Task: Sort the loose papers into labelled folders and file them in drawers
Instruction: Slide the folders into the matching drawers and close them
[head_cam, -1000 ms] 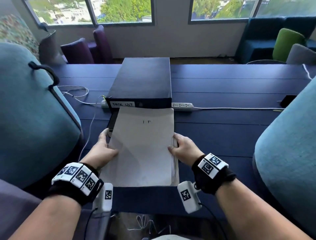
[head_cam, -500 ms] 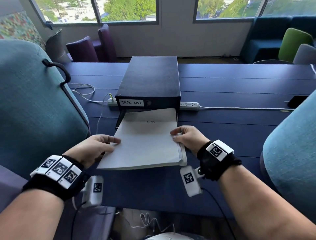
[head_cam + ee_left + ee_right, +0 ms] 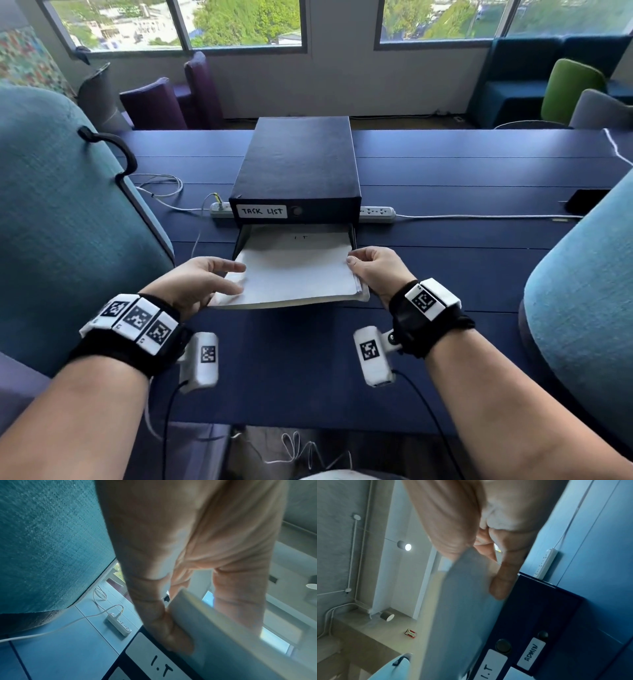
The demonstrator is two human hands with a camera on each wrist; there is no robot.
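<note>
A dark drawer unit [image 3: 298, 164] stands mid-table, its top drawer labelled "TASK LIST" [image 3: 262, 211]. Below that, a drawer [image 3: 239, 240] is pulled open. A pale folder [image 3: 294, 270] marked "I T", with sheets inside, lies with its far end in that drawer and its near end sticking out. My left hand [image 3: 219, 277] grips the folder's left edge, thumb on top. My right hand [image 3: 363, 267] pinches the right edge the same way. The right wrist view shows drawer fronts labelled "I.T" [image 3: 488, 669] and "ADMIN" [image 3: 531, 653] beneath the folder [image 3: 462, 608].
A white power strip [image 3: 376, 214] with its cable runs across the blue table [image 3: 479, 260] behind the unit's front. Loose white cables [image 3: 164, 192] lie at the left. Teal chair backs stand close on the left [image 3: 68, 222] and right [image 3: 582, 291]. A dark phone [image 3: 585, 200] lies far right.
Both hands have carried the folder forward, away from me. Its far end has slid into the open drawer under the "TASK LIST" front, and less of the folder shows.
</note>
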